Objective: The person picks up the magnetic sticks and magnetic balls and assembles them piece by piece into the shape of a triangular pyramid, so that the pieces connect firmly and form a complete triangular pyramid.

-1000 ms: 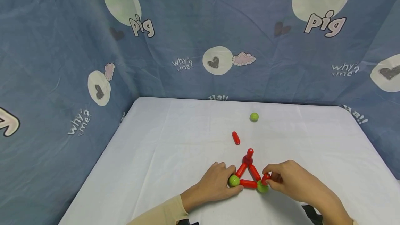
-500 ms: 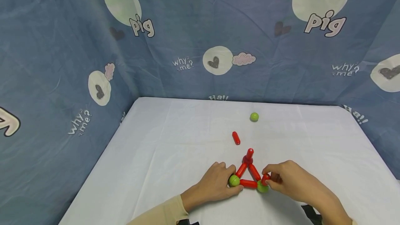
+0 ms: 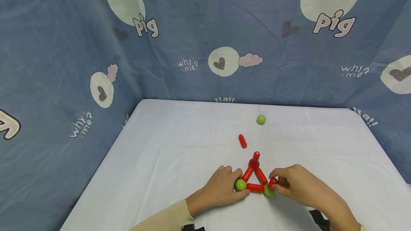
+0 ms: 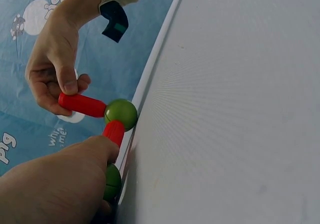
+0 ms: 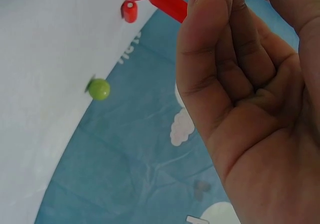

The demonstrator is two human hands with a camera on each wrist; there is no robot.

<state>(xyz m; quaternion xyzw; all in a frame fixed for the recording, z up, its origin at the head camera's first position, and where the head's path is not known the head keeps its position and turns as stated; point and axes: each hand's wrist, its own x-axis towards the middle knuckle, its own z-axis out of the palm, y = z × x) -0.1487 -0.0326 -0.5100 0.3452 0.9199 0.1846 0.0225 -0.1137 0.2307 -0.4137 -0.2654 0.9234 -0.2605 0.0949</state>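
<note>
triangle of rods [image 3: 255, 178] between both hands, loose rod [image 3: 242, 141] behind it, loose ball [image 3: 261, 119] farthest back

White-covered table [image 3: 179, 159], items resting on surface.
A triangle of red rods and green balls [image 3: 254, 180] is laid near the front edge; a loose red rod [image 3: 242, 141] and, farther back, a loose green ball [image 3: 261, 119] are noted apart.

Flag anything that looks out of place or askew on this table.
Nothing damaged or spilled. Two pieces lie apart from the triangle: a red rod and a green ball, farther back. The right hand pinches a rod sticking off the corner ball.
</note>
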